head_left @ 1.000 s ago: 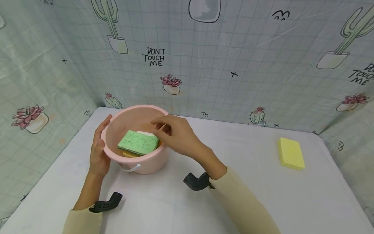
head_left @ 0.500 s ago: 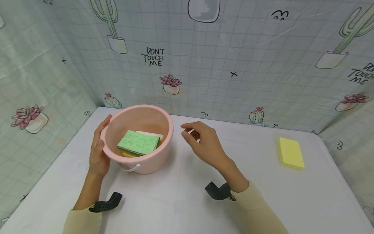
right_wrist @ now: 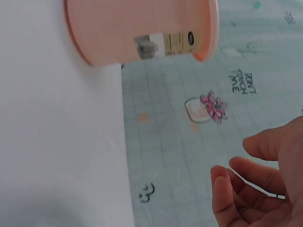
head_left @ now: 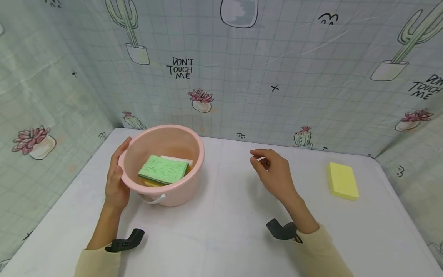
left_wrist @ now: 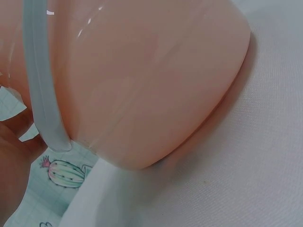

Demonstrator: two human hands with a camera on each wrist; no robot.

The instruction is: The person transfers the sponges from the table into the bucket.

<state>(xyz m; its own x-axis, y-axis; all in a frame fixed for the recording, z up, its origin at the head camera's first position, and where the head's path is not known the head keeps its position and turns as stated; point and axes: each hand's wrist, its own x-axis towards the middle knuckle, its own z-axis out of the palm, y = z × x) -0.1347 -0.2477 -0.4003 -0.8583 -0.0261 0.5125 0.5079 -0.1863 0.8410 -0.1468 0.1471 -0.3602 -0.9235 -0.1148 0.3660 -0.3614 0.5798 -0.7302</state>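
A pink basin (head_left: 195,148) stands on the white table at the left. Inside it a green sponge (head_left: 162,169) lies on top of a white sponge (head_left: 180,159) and a yellow-orange one (head_left: 152,184). My left hand (head_left: 115,181) grips the basin's left rim, thumb hooked over the edge. My right hand (head_left: 270,169) hovers over the table's middle, fingers loosely curled and holding nothing. A yellow sponge (head_left: 342,181) lies flat to its right. The left wrist view shows the basin's wall (left_wrist: 151,85) and white handle (left_wrist: 42,94). In the right wrist view the basin (right_wrist: 142,28) lies behind my fingers (right_wrist: 246,189).
Cactus-print sheets (head_left: 242,77) wall the table (head_left: 221,231) in at the back and both sides. Black wrist mounts (head_left: 124,240) sit on both forearms. Bare tabletop lies between the basin and the yellow sponge.
My right hand has left the basin's rim and moved right across the table toward the yellow sponge, holding nothing. The left hand and the basin have stayed put.
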